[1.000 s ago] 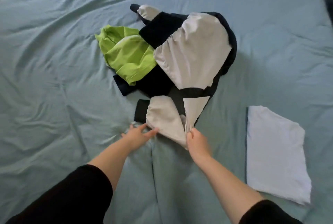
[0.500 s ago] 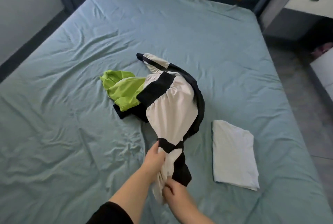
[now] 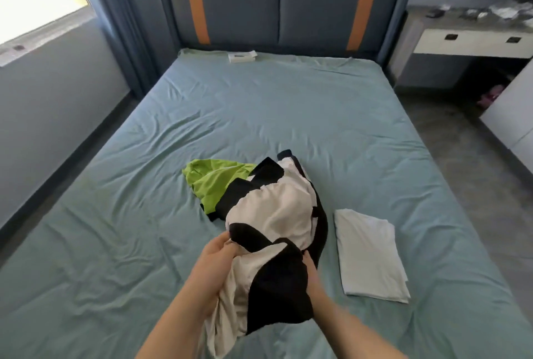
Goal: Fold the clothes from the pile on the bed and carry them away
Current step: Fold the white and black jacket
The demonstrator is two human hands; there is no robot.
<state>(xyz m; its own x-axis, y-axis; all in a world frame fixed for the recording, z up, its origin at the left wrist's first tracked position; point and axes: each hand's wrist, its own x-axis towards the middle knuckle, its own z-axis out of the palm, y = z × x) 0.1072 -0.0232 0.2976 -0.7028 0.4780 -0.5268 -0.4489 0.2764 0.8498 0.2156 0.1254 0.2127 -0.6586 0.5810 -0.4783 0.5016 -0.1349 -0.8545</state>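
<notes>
A black and white garment (image 3: 274, 214) is lifted off the teal bed (image 3: 259, 116), bunched between my hands and trailing back to the pile. My left hand (image 3: 212, 266) grips its left side. My right hand (image 3: 313, 275) holds its right edge, partly hidden by the black cloth. A lime green garment (image 3: 215, 182) lies crumpled behind it, partly under the black fabric. To the right, a folded white garment (image 3: 370, 252) lies flat on the sheet.
A small white box (image 3: 241, 56) lies near the padded headboard (image 3: 279, 3). A desk with white drawers (image 3: 473, 41) stands at the right beside grey floor. A window and wall run along the left.
Both hands gathered the black and white garment and lifted it toward me off the sheet. My view rose from the pile to the whole bed and headboard.
</notes>
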